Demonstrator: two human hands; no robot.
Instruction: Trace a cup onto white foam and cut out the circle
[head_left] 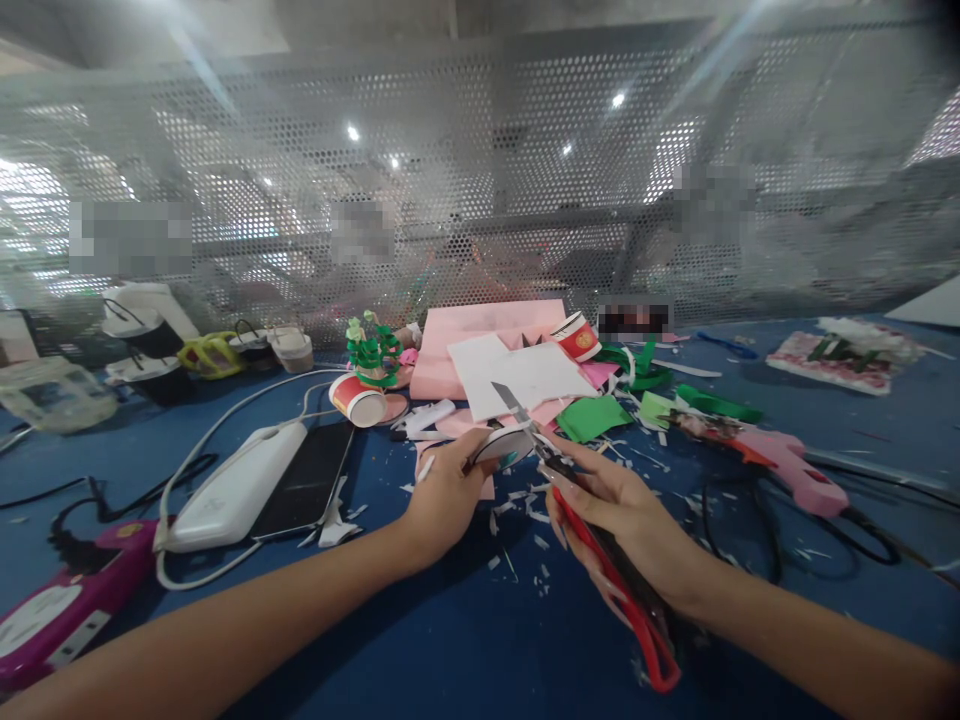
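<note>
My left hand [446, 495] pinches a small round white piece [504, 443] with a dark rim, probably card or a cup base. In my right hand [611, 515] is a pair of scissors [619, 590] with red and black handles. Their blades point up and to the left, at the right edge of the round piece; whether they touch it I cannot tell. Behind them lie a white sheet [525, 370] and a pink sheet [450, 350]. Green paper [594, 418] rests just beyond my right hand.
A white power bank [236, 490] and a phone [307, 480] lie at left, near a purple power strip [97, 590]. Red-and-white paper cups [358, 400] stand or lie farther back. On the right is a pink glue gun [787, 470] with its cord. Paper scraps litter the blue table [420, 640].
</note>
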